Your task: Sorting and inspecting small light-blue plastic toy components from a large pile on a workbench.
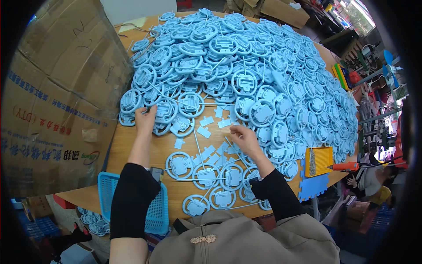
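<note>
Behind our work lies a cluttered workshop, with a blue-bladed fan [388,66] standing at the right and brown cartons [285,12] beyond the far edge of the wooden counter [125,147]. On our left a tall cardboard box [57,92] rises close beside the counter, and most of the surface in front of us carries a great heap of light blue, wheel-shaped parts [246,82]. The heap fills the far side and runs down to the right; a smaller group of the same parts [179,166] lies nearer our body, some of them with thin straight rods across them.

Our left hand [146,118] is at the left front edge of the heap, its fingers narrow and bent down at the rim of one wheel-shaped part; we cannot tell whether they grip it. Our right hand [245,140] is near the middle, its fingers curled in close to the thumb, and we cannot tell whether something small is pinched there. Between the two hands, small flat light blue plates [203,132] lie scattered on the wood.

Toward the right edge we have a yellow tray [324,160] with small pieces in it, near a blue foam mat [314,188] and an orange-handled tool [345,166]. Below our left forearm sits a blue plastic basket [105,193].
</note>
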`<action>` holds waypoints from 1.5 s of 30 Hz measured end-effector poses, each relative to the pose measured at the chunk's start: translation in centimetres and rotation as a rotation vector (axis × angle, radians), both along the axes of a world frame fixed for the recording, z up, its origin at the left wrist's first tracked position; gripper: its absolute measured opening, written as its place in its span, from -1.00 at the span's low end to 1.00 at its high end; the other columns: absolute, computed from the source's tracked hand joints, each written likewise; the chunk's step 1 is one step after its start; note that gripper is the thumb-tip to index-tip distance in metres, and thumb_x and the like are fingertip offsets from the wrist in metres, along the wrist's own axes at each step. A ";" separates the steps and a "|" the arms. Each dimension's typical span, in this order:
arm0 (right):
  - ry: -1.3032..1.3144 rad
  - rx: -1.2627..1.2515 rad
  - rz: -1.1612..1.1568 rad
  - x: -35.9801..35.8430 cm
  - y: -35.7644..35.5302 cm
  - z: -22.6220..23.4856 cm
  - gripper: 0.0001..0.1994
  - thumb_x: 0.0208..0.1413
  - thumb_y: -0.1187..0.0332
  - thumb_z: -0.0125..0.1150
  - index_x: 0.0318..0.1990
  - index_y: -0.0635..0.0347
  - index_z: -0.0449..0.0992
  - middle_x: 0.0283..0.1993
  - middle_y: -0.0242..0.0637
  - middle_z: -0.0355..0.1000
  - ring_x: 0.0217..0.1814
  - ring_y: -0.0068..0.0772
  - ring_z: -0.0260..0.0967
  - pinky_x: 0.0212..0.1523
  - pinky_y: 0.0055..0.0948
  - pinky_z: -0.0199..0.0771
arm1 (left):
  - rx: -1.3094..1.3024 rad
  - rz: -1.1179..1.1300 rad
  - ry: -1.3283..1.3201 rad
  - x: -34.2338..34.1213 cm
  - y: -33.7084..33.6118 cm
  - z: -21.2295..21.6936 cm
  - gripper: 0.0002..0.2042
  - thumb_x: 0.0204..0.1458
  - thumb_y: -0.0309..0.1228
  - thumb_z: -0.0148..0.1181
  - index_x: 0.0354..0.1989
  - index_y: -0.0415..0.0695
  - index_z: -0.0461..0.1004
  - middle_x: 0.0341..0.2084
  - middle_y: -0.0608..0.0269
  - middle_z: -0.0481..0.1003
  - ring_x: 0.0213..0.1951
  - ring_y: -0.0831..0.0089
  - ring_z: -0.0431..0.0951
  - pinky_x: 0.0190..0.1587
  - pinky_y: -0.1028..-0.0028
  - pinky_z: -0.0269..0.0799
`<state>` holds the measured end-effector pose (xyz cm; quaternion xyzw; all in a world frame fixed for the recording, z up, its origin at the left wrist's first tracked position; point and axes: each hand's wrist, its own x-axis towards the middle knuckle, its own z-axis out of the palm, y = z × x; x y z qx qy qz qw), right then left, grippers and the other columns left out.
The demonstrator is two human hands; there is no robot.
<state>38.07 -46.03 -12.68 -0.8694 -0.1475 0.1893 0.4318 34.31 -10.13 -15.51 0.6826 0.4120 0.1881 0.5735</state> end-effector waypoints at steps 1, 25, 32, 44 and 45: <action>0.000 -0.004 0.002 -0.3 -0.1 -0.2 -0.76 -0.06 0.39 0.23 -0.19 0.23 0.50 -0.14 -0.16 0.41 -0.16 -0.33 0.41 -0.19 -0.42 0.46 | 0.011 -0.032 0.118 0.4 -0.1 1.4 -0.48 -0.15 -0.21 0.35 -0.10 -0.24 0.30 -0.33 0.15 0.44 -0.43 0.47 0.41 -0.46 0.50 0.33; -0.585 -0.488 0.242 -1.5 -1.3 -5.8 -0.86 -0.09 0.41 0.06 -0.35 0.22 0.45 -0.20 -0.14 0.34 -0.23 -0.15 0.38 -0.43 -0.21 0.44 | -0.988 -0.739 -0.140 -13.9 -9.7 1.0 -0.39 -0.03 -0.50 0.14 0.24 -0.16 0.08 0.12 0.13 0.26 0.09 0.25 0.32 0.10 0.23 0.26; -0.574 0.112 -0.134 0.2 1.2 -3.3 -0.84 0.03 0.39 0.07 -0.28 0.28 0.43 -0.41 -0.15 0.39 -0.46 -0.25 0.43 -0.55 -0.31 0.41 | -0.726 -0.589 -0.215 -13.9 -12.5 6.1 -0.41 -0.06 -0.57 0.11 0.21 -0.21 0.11 0.11 0.12 0.26 0.09 0.28 0.31 0.10 0.30 0.27; 0.436 0.717 -0.228 -7.1 9.1 -0.2 -0.85 0.02 0.40 0.15 -0.32 0.23 0.32 -0.52 -0.37 0.37 -0.67 -0.63 0.31 -0.71 -0.60 0.26 | -0.190 -0.418 -0.291 -10.7 -14.6 4.3 -0.40 -0.05 -0.62 0.16 0.20 -0.31 0.07 0.12 -0.07 0.20 0.07 0.24 0.30 0.09 0.27 0.26; 0.452 0.652 -0.172 -7.0 8.9 -0.3 -0.83 0.03 0.40 0.17 -0.29 0.24 0.32 -0.42 -0.33 0.40 -0.61 -0.64 0.33 -0.64 -0.62 0.29 | -0.133 -0.432 -0.266 -10.6 -14.8 4.6 -0.39 -0.06 -0.64 0.16 0.20 -0.31 0.06 0.13 -0.08 0.19 0.07 0.24 0.30 0.09 0.26 0.25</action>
